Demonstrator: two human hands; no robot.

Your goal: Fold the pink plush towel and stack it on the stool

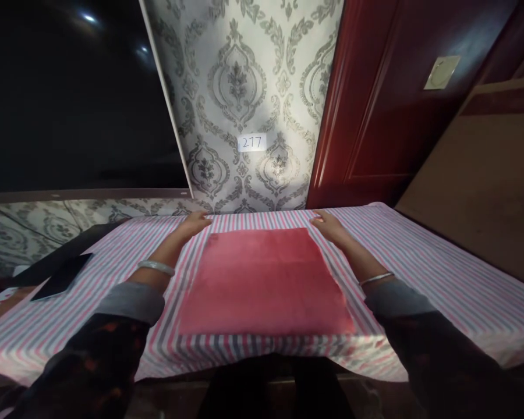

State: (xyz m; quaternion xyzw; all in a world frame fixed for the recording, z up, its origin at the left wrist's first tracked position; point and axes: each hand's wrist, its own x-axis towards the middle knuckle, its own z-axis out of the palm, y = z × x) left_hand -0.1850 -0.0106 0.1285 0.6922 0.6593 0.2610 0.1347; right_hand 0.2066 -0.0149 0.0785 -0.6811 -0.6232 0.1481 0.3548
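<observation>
A red cloth lies spread flat as a near-rectangle on the striped tablecloth. Just off its far left corner is my left hand, fingers stretched inward and apart, with nothing visible in it. My right hand mirrors it beyond the far right corner, also open, fingers pointing toward the middle. Both hands hover at or rest on the striped cloth; the exact contact cannot be made out. The red cloth's right edge looks slightly uneven.
A dark flat phone-like slab lies at the table's left. Behind stand a large black screen, patterned wallpaper with a paper label reading 277, and a dark red door. A big cardboard panel leans at right.
</observation>
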